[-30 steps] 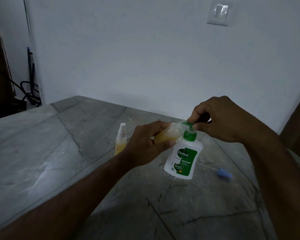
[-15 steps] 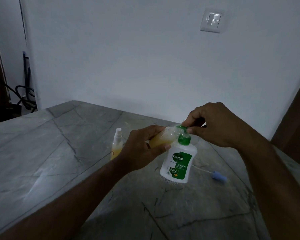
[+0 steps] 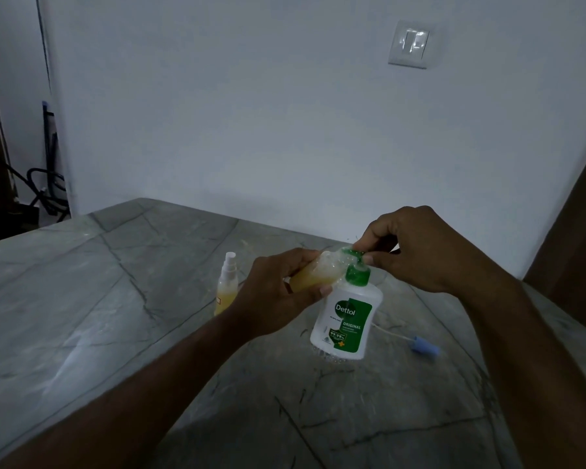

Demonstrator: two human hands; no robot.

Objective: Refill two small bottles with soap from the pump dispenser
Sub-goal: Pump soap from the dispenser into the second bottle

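A white pump dispenser [image 3: 347,321] with a green label and green pump head stands on the grey stone table [image 3: 82,316]. My left hand [image 3: 278,292] grips a small clear bottle [image 3: 315,274] holding yellow soap, tilted with its mouth against the pump spout. My right hand [image 3: 416,248] rests on the green pump head, fingers closed over it. A second small bottle [image 3: 226,286] with a white spray top stands upright on the table, just left of my left hand, partly filled with yellow liquid.
A blue cap on a thin white tube [image 3: 423,346] lies on the table right of the dispenser. A white wall with a light switch [image 3: 410,44] rises behind. Dark cables [image 3: 44,187] hang at the far left; a brown panel [image 3: 575,248] stands at the right.
Both hands, the small bottle and the dispenser keep the same hold. Only the view has shifted slightly.
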